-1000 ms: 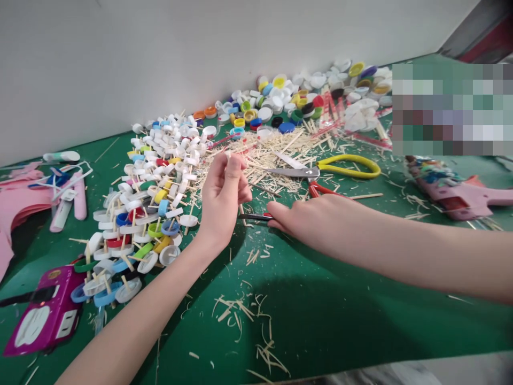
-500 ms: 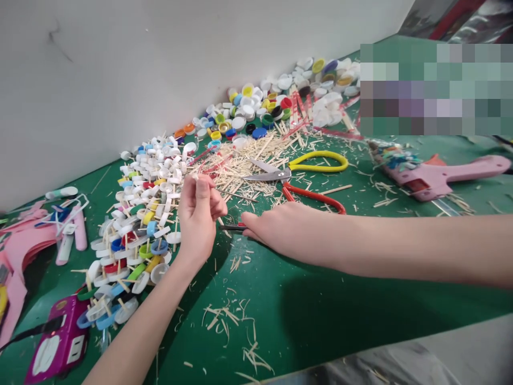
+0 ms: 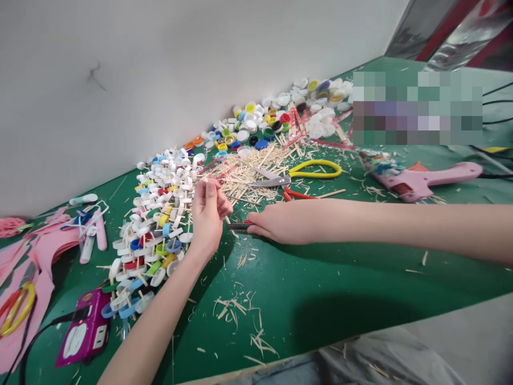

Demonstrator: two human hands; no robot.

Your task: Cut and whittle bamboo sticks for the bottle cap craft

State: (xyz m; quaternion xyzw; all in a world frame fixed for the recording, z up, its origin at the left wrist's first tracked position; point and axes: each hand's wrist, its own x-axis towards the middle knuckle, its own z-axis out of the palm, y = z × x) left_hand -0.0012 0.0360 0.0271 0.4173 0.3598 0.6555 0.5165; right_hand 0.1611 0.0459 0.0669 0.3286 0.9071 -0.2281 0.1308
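Observation:
My left hand (image 3: 208, 218) is closed in a pinch over the green table. A pale thin bit shows below its fingers, but whatever they hold is mostly hidden. Close to its right, my right hand (image 3: 276, 220) grips a thin black-and-red tool (image 3: 238, 226), whose tip points at the left hand; its kind is unclear. Just behind the hands lie open scissors (image 3: 280, 181) with one yellow and one red handle. They rest against a heap of short wooden sticks (image 3: 260, 159). Left of my left hand stand many bottle caps with sticks in them (image 3: 166, 187).
Loose coloured caps (image 3: 250, 125) line the white wall. A pink glue gun (image 3: 435, 179) lies at right. At left are a purple device (image 3: 86, 323) with a cable, pink sheets (image 3: 46, 254) and another pair of scissors (image 3: 28, 307). Wood shavings (image 3: 232, 306) lie in front.
The camera view has shifted, so the table's left side shows more. Both hands keep close together, the left still pinched and the right still gripping the black-and-red tool.

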